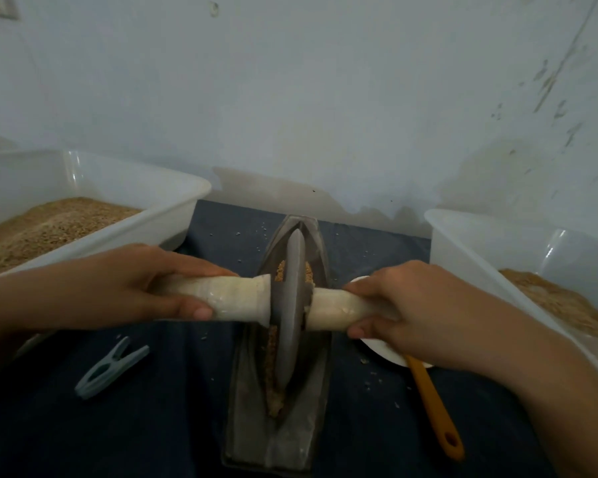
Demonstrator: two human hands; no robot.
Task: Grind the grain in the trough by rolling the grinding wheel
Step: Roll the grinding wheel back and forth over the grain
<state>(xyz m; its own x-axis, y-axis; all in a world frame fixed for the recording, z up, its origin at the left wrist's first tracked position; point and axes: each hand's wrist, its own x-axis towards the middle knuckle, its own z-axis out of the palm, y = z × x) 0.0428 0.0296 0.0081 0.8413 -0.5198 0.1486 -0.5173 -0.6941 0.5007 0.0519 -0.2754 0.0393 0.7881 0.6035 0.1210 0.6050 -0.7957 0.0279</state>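
Both hands are wrapped round the axle, one each side of the wheel. The left hand [128, 288] has fingers over the top of the pale handle [232, 298] and thumb curled under; the right hand [404, 305] grips the other stub the same way. That's really the only sensible place to hold it, close in to the disc so it doesn't wobble.

The wheel [290, 305] looks like solid metal, thin-edged and stiff, so I'd guess it's properly heavy and does most of the crushing by its own weight. The handles look glazed or shiny, so maybe a bit slippery with dusty hands.

It's standing upright in the groove of the trough [283, 439], roughly mid-length, with grain [273, 374] strung along the channel in front of and behind it. The trough's a narrow boat shape, so tilt the wheel and I reckon it'll ride up the side.

Around it: tubs of grain left [173, 188] and right [463, 236], a peg [113, 367], and an orange-handled spatula [432, 408] lying on a white plate [384, 350].
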